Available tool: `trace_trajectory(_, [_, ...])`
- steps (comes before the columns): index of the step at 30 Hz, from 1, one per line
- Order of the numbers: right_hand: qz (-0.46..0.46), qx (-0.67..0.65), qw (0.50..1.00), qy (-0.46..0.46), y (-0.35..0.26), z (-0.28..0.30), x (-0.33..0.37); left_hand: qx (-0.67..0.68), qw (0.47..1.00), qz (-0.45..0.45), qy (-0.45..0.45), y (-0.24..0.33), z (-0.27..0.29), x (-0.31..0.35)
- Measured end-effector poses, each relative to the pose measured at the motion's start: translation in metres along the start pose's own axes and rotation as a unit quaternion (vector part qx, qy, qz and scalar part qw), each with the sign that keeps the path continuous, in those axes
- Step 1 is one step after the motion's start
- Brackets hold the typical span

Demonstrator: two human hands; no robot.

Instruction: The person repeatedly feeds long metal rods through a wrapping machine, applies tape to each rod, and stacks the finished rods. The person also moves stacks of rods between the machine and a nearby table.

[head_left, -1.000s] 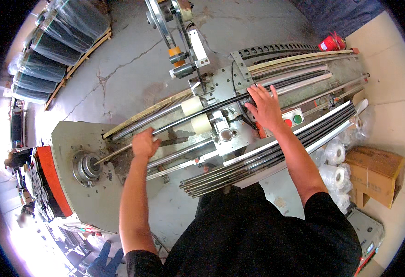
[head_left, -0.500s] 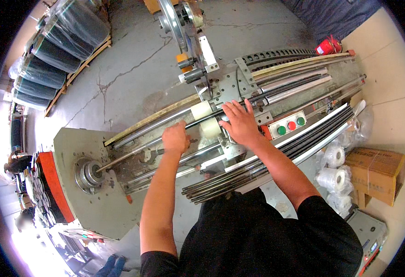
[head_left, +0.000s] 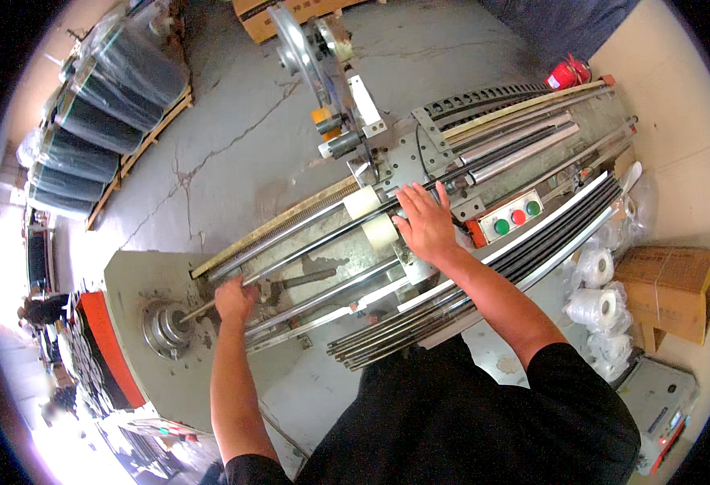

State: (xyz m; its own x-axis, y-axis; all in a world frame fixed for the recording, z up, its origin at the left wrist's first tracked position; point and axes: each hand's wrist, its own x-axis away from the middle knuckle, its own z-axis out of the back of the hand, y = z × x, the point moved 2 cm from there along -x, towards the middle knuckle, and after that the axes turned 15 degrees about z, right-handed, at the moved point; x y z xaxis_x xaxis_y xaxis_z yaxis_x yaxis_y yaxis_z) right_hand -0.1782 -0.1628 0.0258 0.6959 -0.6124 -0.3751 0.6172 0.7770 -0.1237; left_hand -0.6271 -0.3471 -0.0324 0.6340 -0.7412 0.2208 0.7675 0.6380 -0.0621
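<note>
A long grey metal machine bed (head_left: 128, 283) runs from lower left to upper right. My left hand (head_left: 234, 301) is closed around a thin steel rod (head_left: 306, 252) near the round chuck (head_left: 163, 327) at the left end. My right hand (head_left: 426, 222) lies flat, fingers spread, on the moving carriage (head_left: 420, 153) beside two pale tape rolls (head_left: 379, 230). A bundle of dark rods (head_left: 484, 283) lies along the near edge of the bed.
A small panel with green and red buttons (head_left: 513, 217) sits right of my right hand. Dark film rolls on a pallet (head_left: 104, 113) stand far left. Cardboard boxes (head_left: 670, 283) and white rolls (head_left: 593, 307) lie at the right, a red object (head_left: 567, 73) beyond.
My left hand slid left along the rod toward the chuck. My right hand moved left with the carriage and now lies flatter.
</note>
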Motion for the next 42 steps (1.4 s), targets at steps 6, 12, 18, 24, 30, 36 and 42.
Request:
trace_trajectory(6, [-0.009, 0.023, 0.999, 0.020, 0.000, -0.007, 0.005, -0.040, 0.997, -0.035, -0.063, 0.029, 0.011, -0.007])
trace_trajectory(12, [-0.008, 0.032, 0.999, 0.022, -0.002, -0.010, 0.008, 0.047, 0.991, -0.106, -0.060, 0.138, 0.030, 0.021])
trace_trajectory(18, [-0.002, 0.039, 0.999, 0.034, -0.005, -0.011, 0.005, 0.068, 0.976, -0.206, -0.016, 0.242, 0.030, 0.041])
trace_trajectory(24, [0.022, 0.080, 0.997, 0.007, -0.004, -0.006, 0.007, 0.042, 0.976, -0.212, -0.009, 0.252, 0.035, 0.044])
trace_trajectory(30, [0.014, 0.065, 0.997, 0.034, -0.009, -0.006, 0.001, 0.032, 0.990, -0.138, 0.015, 0.144, 0.033, 0.024])
trace_trajectory(36, [0.002, 0.082, 0.997, 0.005, -0.007, -0.008, 0.003, 0.033, 0.993, -0.100, 0.049, 0.016, 0.009, -0.002])
trace_trajectory(42, [0.006, 0.067, 0.998, 0.014, -0.002, -0.008, 0.002, 0.046, 0.999, -0.017, 0.021, -0.066, 0.015, -0.009])
